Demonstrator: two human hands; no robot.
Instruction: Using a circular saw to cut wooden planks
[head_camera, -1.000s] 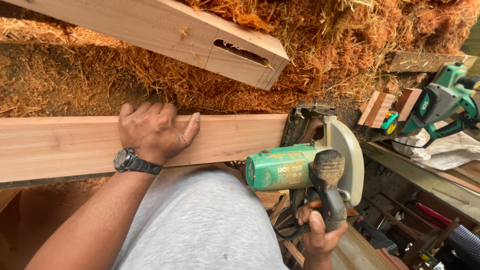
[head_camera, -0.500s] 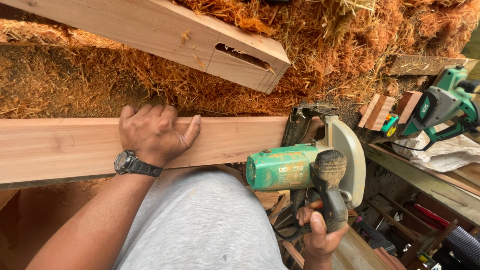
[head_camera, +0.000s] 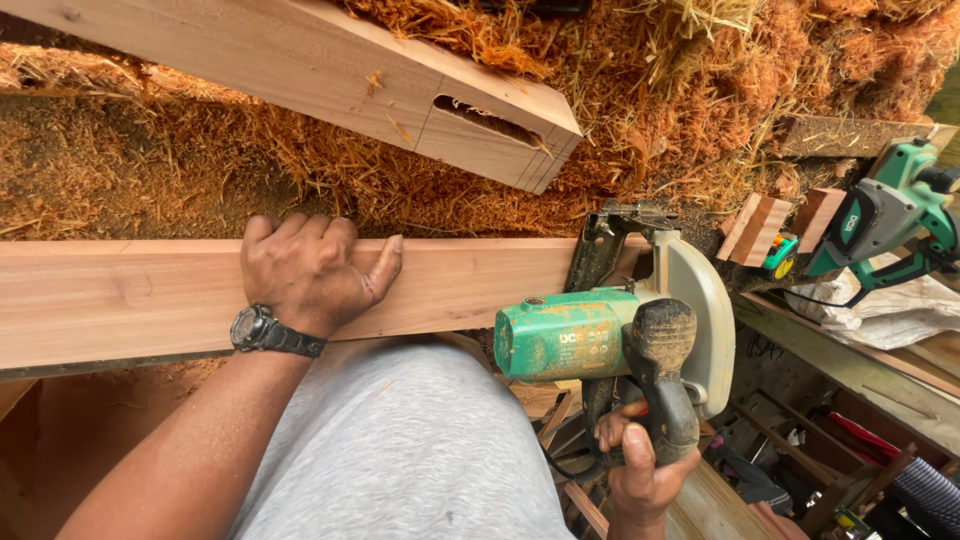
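two wooden beams (head_camera: 130, 295), two green power saws (head_camera: 600, 335), two hands (head_camera: 315, 272)

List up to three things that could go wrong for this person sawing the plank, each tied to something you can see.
1. The left hand presses the plank not far from the circular saw; a slip could bring it nearer the blade.
2. The plank seems to rest over the grey-clad knee, so it may shift.
3. Only the right hand steadies the saw, so a kick might twist it.
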